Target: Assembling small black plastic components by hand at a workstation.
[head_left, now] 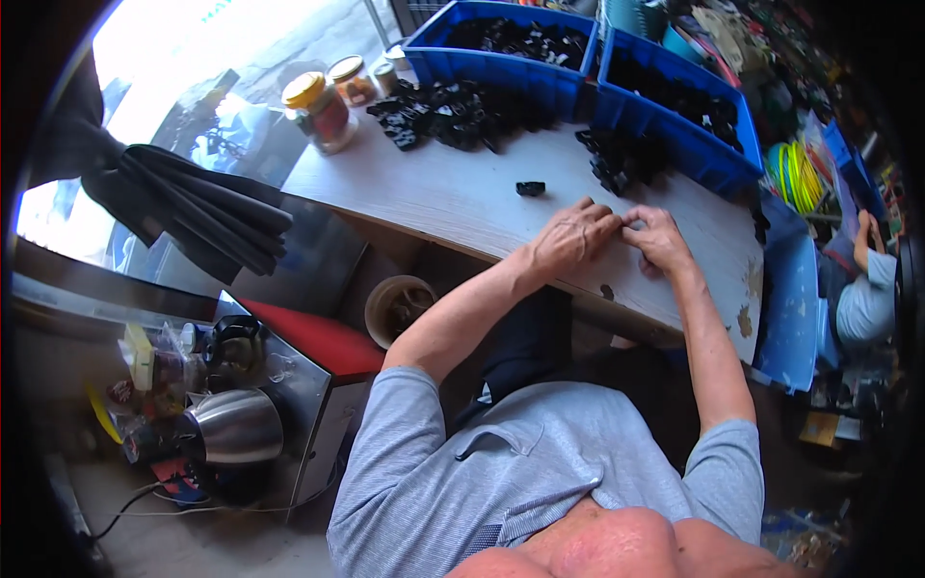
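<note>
1. head view: the left hand (575, 237) and right hand (658, 239) meet over the counter (424, 188), fingers bent.
2. fingertips are too small and partly hidden, so i cannot tell whether either grip is apart, together or clamped on something.
3. one black part (530, 189) lies alone on the counter, near the left hand, on its far side.
4. two black piles, left (453, 114) and right (617, 159), lie before blue bins (674, 140).
5. jars (323, 120) stand beside the left pile.
</note>
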{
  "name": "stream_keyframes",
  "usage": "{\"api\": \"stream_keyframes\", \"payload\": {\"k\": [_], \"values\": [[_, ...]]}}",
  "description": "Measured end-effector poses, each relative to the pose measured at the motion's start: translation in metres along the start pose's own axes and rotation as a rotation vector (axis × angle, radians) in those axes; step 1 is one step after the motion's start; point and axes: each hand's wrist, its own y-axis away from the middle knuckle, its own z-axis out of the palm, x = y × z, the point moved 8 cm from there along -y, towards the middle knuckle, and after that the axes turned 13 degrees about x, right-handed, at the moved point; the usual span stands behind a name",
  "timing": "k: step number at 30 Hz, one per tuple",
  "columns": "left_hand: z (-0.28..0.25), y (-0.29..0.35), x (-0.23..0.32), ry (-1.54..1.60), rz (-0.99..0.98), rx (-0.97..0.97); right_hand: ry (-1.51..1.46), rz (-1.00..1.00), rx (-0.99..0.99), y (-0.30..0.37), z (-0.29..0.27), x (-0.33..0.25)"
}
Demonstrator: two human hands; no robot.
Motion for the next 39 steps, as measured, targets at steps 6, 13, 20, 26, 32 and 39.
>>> {"api": "stream_keyframes", "payload": {"k": [6, 13, 20, 26, 32, 39], "values": [[-0.001, 0.002, -0.008, -0.03, -0.165, -0.049, -0.023, 0.005, -0.044, -0.004, 0.005, 0.003], [-0.034, 0.003, -0.011, -0.101, -0.216, 0.238, -0.099, -0.019, 0.045, 0.002, 0.008, -0.008], [-0.084, 0.03, -0.068, -0.525, -0.347, 0.189, -0.068, -0.064, 0.019, 0.004, 0.012, -0.013], [-0.073, 0.035, -0.069, -0.483, -0.335, 0.074, -0.035, -0.033, 0.084, 0.01, 0.011, -0.013], [-0.058, 0.028, -0.066, -0.274, -0.239, 0.097, -0.09, -0.047, 0.064, 0.002, 0.013, -0.001], [-0.05, 0.013, -0.046, 0.058, -0.344, 0.3, -0.111, -0.049, 0.052, 0.001, 0.014, -0.008]]}}
